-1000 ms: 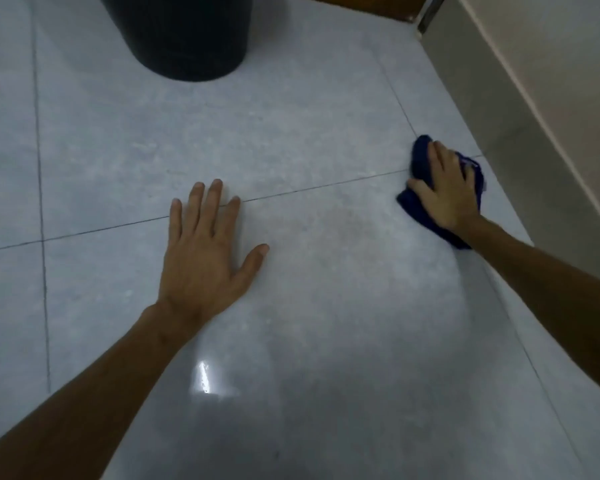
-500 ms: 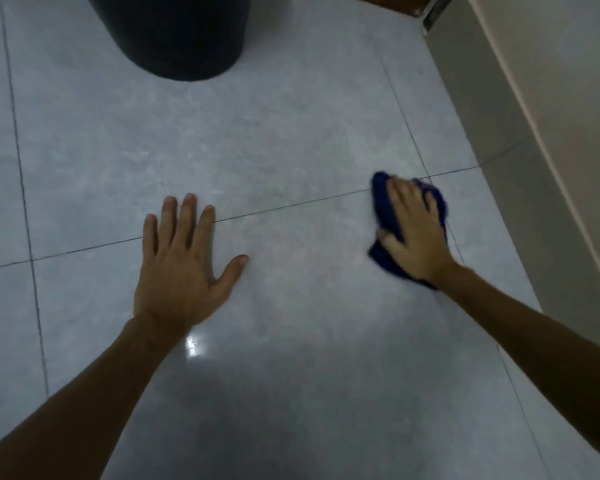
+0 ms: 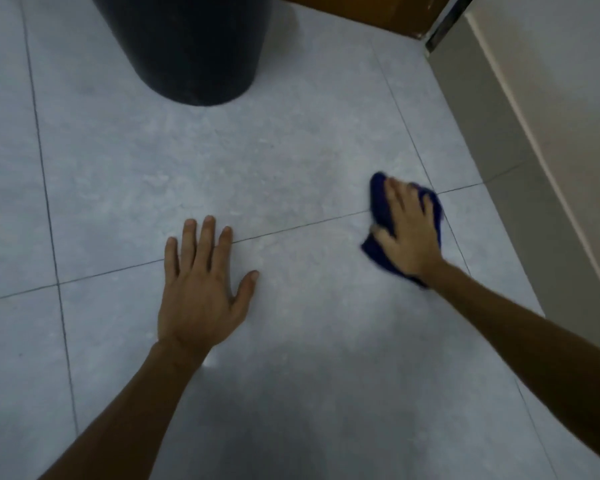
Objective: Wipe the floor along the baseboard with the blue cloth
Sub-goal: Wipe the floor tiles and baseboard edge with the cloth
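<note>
The blue cloth (image 3: 379, 202) lies bunched on the grey tiled floor (image 3: 291, 161), mostly hidden beneath my right hand (image 3: 407, 230). That hand presses flat on it with straight, spread fingers, a short way left of the grey baseboard (image 3: 492, 140) that runs along the right wall. My left hand (image 3: 201, 289) rests palm down on the tile to the left, fingers spread, holding nothing.
A large black round container (image 3: 191, 46) stands on the floor at the top centre. A brown wooden door or panel (image 3: 368, 10) and a metal strip sit at the far corner. The beige wall (image 3: 561, 81) rises above the baseboard.
My right hand slid the cloth left, away from the baseboard, over the first half second, then held about there. My left hand stays planted on the tile.
</note>
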Available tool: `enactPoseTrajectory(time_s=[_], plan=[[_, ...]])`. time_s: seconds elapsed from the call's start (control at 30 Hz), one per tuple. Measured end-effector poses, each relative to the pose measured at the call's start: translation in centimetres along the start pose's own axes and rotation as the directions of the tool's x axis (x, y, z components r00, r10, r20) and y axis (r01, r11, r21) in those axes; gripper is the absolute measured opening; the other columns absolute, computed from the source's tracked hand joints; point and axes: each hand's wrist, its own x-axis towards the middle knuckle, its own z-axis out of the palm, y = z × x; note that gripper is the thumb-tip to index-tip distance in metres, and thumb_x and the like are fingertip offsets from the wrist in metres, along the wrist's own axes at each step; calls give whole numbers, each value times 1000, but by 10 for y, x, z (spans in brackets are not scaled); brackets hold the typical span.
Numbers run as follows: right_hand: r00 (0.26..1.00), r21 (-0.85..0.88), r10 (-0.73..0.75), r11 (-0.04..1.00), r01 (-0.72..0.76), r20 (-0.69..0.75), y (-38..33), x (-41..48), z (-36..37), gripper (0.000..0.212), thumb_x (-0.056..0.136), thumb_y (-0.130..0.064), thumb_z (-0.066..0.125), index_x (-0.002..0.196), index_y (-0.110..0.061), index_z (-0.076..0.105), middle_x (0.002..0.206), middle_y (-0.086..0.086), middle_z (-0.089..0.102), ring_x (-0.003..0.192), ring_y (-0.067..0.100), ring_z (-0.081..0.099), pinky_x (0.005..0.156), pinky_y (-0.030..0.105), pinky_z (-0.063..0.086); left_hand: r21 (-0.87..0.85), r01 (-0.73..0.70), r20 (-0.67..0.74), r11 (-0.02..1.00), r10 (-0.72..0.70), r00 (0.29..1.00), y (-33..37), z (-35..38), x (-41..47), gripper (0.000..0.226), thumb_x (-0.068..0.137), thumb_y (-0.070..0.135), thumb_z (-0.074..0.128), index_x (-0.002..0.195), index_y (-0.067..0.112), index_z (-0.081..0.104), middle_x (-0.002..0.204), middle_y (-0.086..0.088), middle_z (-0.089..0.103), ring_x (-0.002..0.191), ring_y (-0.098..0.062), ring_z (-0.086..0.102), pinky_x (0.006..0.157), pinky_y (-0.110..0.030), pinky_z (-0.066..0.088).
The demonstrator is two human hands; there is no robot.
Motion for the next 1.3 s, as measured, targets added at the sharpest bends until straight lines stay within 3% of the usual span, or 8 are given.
enactPoseTrajectory(time_s=[0.13, 0.27, 0.43, 0.63, 0.83, 0.93, 1.17, 1.3], plan=[[969, 19, 242, 970, -241, -39, -34, 106, -15, 85, 85, -57, 28, 157, -12, 26, 157, 12, 34, 140, 35, 35, 116, 58, 21, 4, -14, -27, 1000, 14, 1000, -1, 3, -3, 77, 101, 59, 30, 156, 6, 33, 167, -19, 23, 157, -38, 12, 126, -58, 13], [995, -31, -94, 995, 93, -41, -113, 80, 2, 86, 85, -58, 31, 156, -10, 32, 157, 13, 37, 139, 36, 38, 114, 56, 24, -20, -3, -19, 1000, 3, 1000, -4, 2, 0, 74, 103, 56, 26, 157, 6, 31, 167, -18, 22, 157, -37, 12, 127, -56, 11], [926, 14, -371, 929, 371, 68, -52, -87, 12, 80, 87, -51, 47, 157, -14, 32, 156, 8, 38, 144, 33, 35, 119, 57, 19, -29, -14, -39, 999, 13, 999, -3, 2, -2, 74, 103, 55, 27, 156, 4, 33, 166, -20, 24, 156, -39, 13, 127, -56, 9], [976, 8, 214, 977, -214, -40, -61, 66, -11, 86, 83, -58, 21, 154, -12, 32, 154, 11, 38, 134, 34, 41, 111, 52, 28, -45, -5, -24, 999, 4, 1000, -2, 1, -1, 72, 102, 53, 23, 157, 6, 30, 167, -18, 21, 157, -38, 10, 127, -57, 8], [941, 49, -336, 940, 338, -43, -134, -79, 25, 80, 87, -54, 41, 155, -12, 36, 157, 10, 38, 142, 34, 37, 119, 59, 18, -84, -19, -31, 996, 17, 999, -3, 2, -2, 70, 102, 48, 23, 156, 3, 31, 166, -19, 23, 156, -39, 12, 127, -57, 7], [945, 126, -326, 938, 324, 2, -103, -174, 27, 78, 84, -46, 49, 153, -10, 37, 151, 9, 41, 135, 31, 41, 115, 61, 24, -63, -26, -25, 998, 25, 999, -2, 1, -4, 73, 102, 51, 23, 157, 2, 29, 166, -19, 24, 156, -39, 11, 127, -57, 4], [998, 55, 2, 998, 2, -70, -108, -33, 16, 80, 88, -55, 33, 152, -7, 37, 153, 13, 43, 139, 37, 39, 118, 52, 23, -21, -131, -89, 991, 129, 988, 2, -4, -18, 69, 105, 48, 24, 154, 1, 35, 162, -21, 33, 154, -38, 23, 127, -57, 8], [976, 65, -211, 974, 215, -61, -124, -141, 34, 79, 90, -51, 42, 156, -6, 33, 162, 11, 33, 153, 34, 22, 124, 57, 11, -51, -164, -93, 985, 158, 983, 3, -8, -39, 66, 106, 46, 27, 154, 1, 35, 163, -21, 31, 154, -38, 22, 127, -57, 10]])
